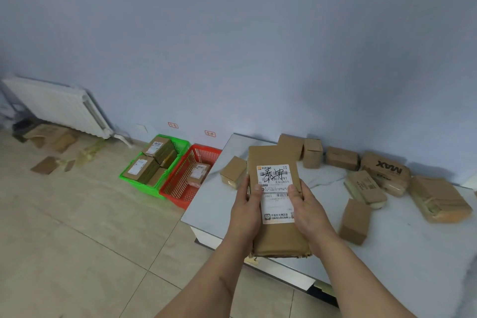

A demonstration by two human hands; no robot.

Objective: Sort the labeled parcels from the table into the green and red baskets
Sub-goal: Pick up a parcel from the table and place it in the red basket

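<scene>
Both hands, left & right, are clamped on the long sides of a flat labeled parcel, held label-up over the counter edge w/ thumbs lying on the label. Main risk, imo: the scrawled marking gets misread & it lands in the wrong bin. The green basket & red basket touch side by side on the floor, so a loose toss could clip the shared rim & spill over.

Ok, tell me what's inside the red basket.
One labelled parcel lies in the red basket, toward its far end. The rest of the visible mesh floor is bare, and the table hides the basket's right edge.
</scene>
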